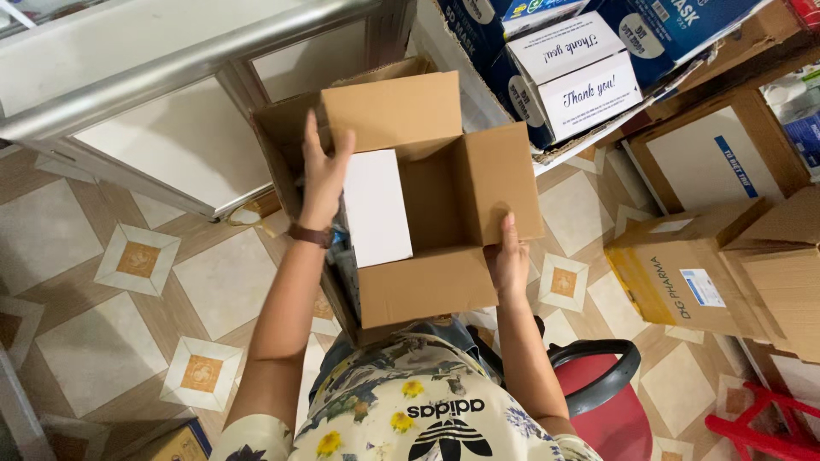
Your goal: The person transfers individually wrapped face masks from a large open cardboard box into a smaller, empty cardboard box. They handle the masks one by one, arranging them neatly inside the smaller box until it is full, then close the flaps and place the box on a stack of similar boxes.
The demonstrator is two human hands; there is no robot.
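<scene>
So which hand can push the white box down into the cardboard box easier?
Probably the left hand: it already rests beside the white box, inside the cardboard box. The right hand grips the carton's outer edge.

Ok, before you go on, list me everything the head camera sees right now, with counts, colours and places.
Open cardboard box: one, brown, centre, flaps out, resting on the lap.
White box: one, inside the open box, left side.
Blue cartons: several, top right, stacked.
White-lidded boxes: two, top right, among the blue cartons.
Cardboard cartons: several, brown, right, on the floor.
Cabinet: one, white with metal frame, top left.
Chair: one, red seat, black rim, lower right.
Red stool: one, bottom right corner.
Tiled floor: beige with orange diamonds.
Left hand: on the white box, brown wrist strap.
Right hand: holding the right flap.
</scene>
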